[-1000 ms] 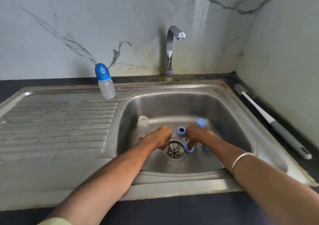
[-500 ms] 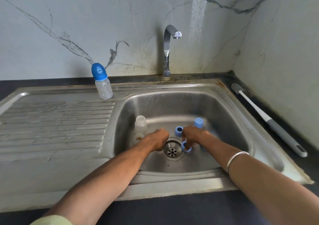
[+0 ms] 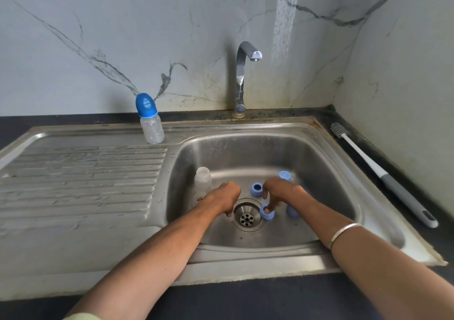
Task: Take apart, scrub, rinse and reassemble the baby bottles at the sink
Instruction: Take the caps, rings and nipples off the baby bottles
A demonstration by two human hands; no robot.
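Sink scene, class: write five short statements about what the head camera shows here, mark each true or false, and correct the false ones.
1. A capped bottle stands on the drainboard. True.
2. Water runs from the tap. False: no stream leaves the spout.
3. The bottle brush lies inside the basin. False: it lies on the dark counter to the right of the sink.
4. The right hand has fingers at a blue ring beside the drain. True.
5. An uncapped clear bottle stands in the basin, left of the left hand. True.
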